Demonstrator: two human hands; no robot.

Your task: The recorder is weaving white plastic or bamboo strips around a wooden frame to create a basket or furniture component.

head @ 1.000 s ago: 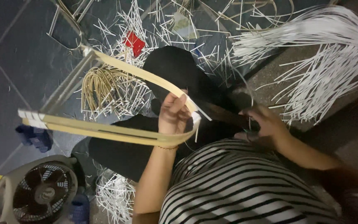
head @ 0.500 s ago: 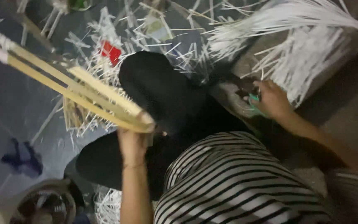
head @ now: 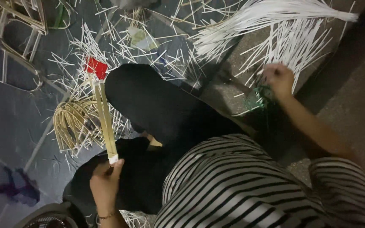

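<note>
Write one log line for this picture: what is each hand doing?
left hand: holds bamboo strips by taped end | right hand: on green string near white sticks | floor: littered

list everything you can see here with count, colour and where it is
bamboo strips: a few held together, tan, in the left hand, pointing up and away
white binding: one, white, around the strips' end at the left hand
loose thin sticks: many, white, scattered on the dark floor
bundle of long sticks: one, white, top right
curved cane loops: one bunch, pale yellow, floor left of the knee
red piece: one, red, floor above the knee
green cord: one tangle, green, by the right hand
bamboo frames: several, tan, top left
blue cloth: one, blue-purple, bottom left
fan: one, grey, bottom edge, partly cut off
striped shirt: one, black and white
black trousers: one
left hand: shut on the strips
right hand: blurred, grip unclear
</note>
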